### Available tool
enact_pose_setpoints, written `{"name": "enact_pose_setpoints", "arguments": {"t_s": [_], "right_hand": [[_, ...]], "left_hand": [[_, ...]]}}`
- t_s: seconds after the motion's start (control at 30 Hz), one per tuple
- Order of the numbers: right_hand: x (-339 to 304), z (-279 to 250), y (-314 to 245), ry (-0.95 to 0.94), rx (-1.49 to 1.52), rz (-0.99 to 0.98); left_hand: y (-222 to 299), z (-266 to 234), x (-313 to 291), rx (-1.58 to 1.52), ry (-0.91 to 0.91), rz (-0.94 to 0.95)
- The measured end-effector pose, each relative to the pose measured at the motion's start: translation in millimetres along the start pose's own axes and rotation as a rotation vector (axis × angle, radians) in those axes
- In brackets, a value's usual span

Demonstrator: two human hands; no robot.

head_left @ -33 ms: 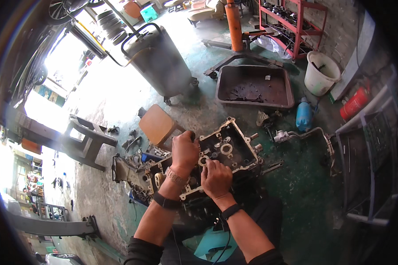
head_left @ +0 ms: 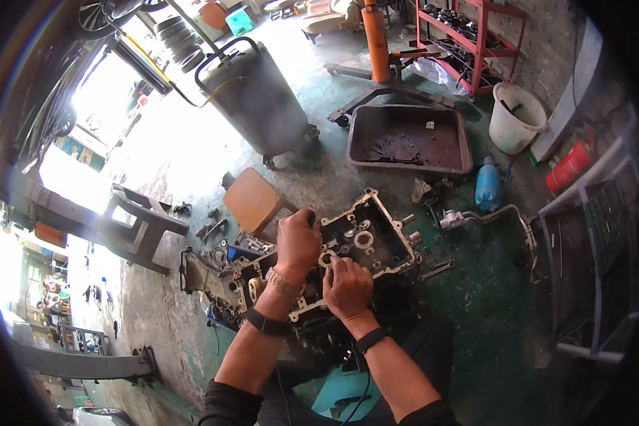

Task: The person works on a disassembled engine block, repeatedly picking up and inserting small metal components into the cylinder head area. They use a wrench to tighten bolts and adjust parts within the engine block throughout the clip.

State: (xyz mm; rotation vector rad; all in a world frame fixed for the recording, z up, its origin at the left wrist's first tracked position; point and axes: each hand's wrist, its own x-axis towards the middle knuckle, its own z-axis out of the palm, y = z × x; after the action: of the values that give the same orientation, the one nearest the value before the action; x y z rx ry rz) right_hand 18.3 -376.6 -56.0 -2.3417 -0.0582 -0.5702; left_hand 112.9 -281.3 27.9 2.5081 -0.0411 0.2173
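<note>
An engine block (head_left: 387,268) with an open, pale-rimmed cavity lies in front of me. Over its middle, my left hand (head_left: 298,245) is closed, its fingers wrapped round something I cannot make out; a dark end shows at the top of the fist. Just right of it and nearer to me, my right hand (head_left: 348,287) is bent, fingertips pressed together at a small metal ring (head_left: 326,259) on the block. Whether they grip it is hidden. Another round metal ring (head_left: 363,240) sits inside the cavity.
A brown-topped stool (head_left: 252,200) stands just beyond the block. Farther off are a dark wheeled tank (head_left: 255,99) and a brown tray (head_left: 408,167). On the right lie a blue bottle (head_left: 488,186), a bent metal pipe (head_left: 493,211) and a red extinguisher (head_left: 570,167).
</note>
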Motion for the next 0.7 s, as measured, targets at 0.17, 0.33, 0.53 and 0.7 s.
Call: {"name": "enact_pose_setpoints", "arguments": {"t_s": [0.17,0.33,0.53,0.7], "right_hand": [[1,-1,1,-0.004,-0.005,0.0],[0,0,1,0.007,-0.012,-0.008],[1,0,0,0.023,-0.008,-0.012],[0,1,2,0.033,-0.004,-0.012]], "left_hand": [[11,4,5,-0.011,-0.008,0.118],[15,3,8,0.054,-0.036,0.14],[17,2,14,0.067,-0.04,0.195],[17,-3,12,0.044,-0.073,0.16]]}}
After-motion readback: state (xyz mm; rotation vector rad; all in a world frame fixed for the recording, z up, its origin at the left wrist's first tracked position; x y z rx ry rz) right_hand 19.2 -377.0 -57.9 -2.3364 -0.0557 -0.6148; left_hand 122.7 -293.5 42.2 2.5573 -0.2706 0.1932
